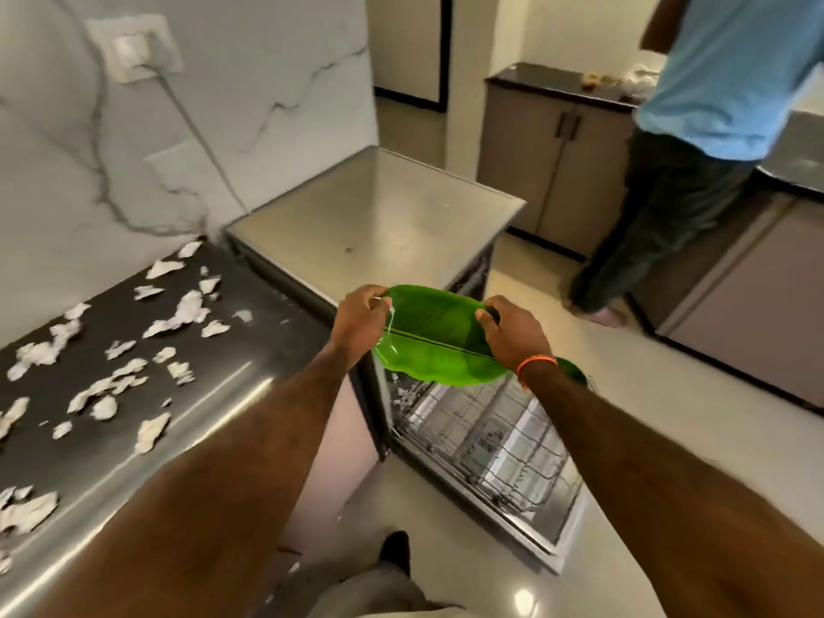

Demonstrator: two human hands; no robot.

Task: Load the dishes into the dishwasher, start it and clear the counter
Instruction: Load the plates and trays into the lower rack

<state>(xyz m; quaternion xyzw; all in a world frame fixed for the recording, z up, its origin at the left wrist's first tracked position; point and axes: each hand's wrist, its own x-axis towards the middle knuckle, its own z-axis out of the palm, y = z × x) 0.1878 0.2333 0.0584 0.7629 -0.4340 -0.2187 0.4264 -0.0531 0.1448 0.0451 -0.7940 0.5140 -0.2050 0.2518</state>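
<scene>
A green leaf-shaped plate (434,336) is held over the open dishwasher (370,216). My left hand (359,321) grips its left edge and my right hand (512,332) grips its right edge. A thin clear film shows at the plate's left edge by my left fingers. Below the plate, the wire rack (486,439) stands pulled out over the lowered door, and I cannot tell what lies in it. The dishwasher's steel top is bare.
The dark counter (133,439) on my left is strewn with several torn white paper scraps (183,312). Another person in a blue shirt (722,82) stands at the back right beside grey cabinets (548,158). A wall socket with a cable (133,51) sits above the counter.
</scene>
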